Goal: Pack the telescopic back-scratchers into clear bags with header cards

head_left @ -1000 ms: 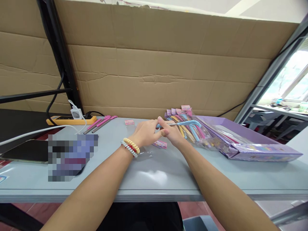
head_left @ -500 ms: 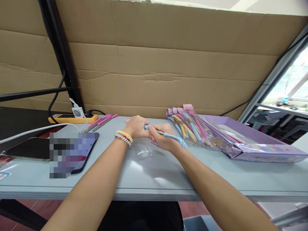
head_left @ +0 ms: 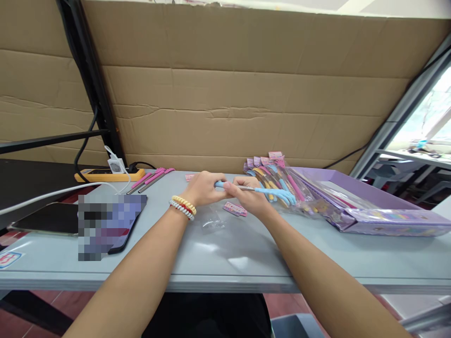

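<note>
A light-blue back scratcher [head_left: 276, 193] with a metal shaft and a hand-shaped end lies across my two hands, roughly level above the table. My left hand [head_left: 205, 187], wearing coiled bands on its wrist, is closed around the blue handle end. My right hand [head_left: 251, 195] grips the shaft with the thumb on top, and the hand-shaped end sticks out to its right. Below and between my hands, a small pink printed card [head_left: 235, 209] rests on the table beside a crumpled clear plastic wrapper [head_left: 212, 224].
Several wrapped back scratchers [head_left: 276, 180] lie at the right, beside a purple box [head_left: 391, 220]. Pink rods with metal shafts [head_left: 151, 178] are at the back left. A phone [head_left: 130, 225], a dark tablet-like device [head_left: 45, 218] and a yellow power strip [head_left: 105, 175] are left.
The blue hand-shaped end has moved right and up, extending further past my right hand. More of the pink card shows on the table. My right hand has shifted slightly right.
</note>
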### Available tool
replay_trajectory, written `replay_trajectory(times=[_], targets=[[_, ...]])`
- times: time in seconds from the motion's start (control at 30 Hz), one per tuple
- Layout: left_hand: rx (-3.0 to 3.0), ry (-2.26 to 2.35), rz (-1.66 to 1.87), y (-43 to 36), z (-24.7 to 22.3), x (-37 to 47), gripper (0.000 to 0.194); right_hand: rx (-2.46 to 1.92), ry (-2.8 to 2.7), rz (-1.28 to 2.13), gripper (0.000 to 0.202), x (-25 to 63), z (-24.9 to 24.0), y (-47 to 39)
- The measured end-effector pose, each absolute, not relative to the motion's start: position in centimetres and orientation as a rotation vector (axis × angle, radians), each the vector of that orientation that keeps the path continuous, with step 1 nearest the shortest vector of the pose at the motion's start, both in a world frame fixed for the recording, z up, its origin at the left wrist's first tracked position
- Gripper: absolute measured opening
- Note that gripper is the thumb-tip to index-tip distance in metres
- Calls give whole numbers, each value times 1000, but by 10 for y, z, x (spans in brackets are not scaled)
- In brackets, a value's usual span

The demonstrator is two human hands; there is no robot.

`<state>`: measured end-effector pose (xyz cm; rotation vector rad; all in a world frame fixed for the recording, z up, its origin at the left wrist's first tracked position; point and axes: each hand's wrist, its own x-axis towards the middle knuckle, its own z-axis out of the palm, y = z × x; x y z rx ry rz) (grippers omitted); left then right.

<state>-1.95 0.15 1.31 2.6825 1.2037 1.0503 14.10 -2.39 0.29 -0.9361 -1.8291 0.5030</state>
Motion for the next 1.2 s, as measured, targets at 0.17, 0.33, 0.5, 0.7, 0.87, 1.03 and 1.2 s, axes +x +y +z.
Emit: replay_trajectory(times=[0.17,0.33,0.5,0.7,0.87,1.03,1.2], targets=[[2707,1138,974,-2,14,-17,28,-995,-1935,652,55,147,-2,-14],[2581,899,943,-2,13,-14,33,-980,-1863,669,57,147,-3,-12],[2510,922,910,0,10,-9,40,-1038,-1848,720,47,150,-5,-8],[2548,1096,838,8,9,-17,40,-1126,-1977,648,54,144,-2,-20],[2566,1172,745,13,11,-22,47,-1048,-2151,518,47,139,6,-36],[2595,1203,716,18,8,-21,42,-954,-2232,336,43,139,5,-35],[2644,1250,792,23,5,-23,26,-896,-2246,51,39,140,4,-32]])
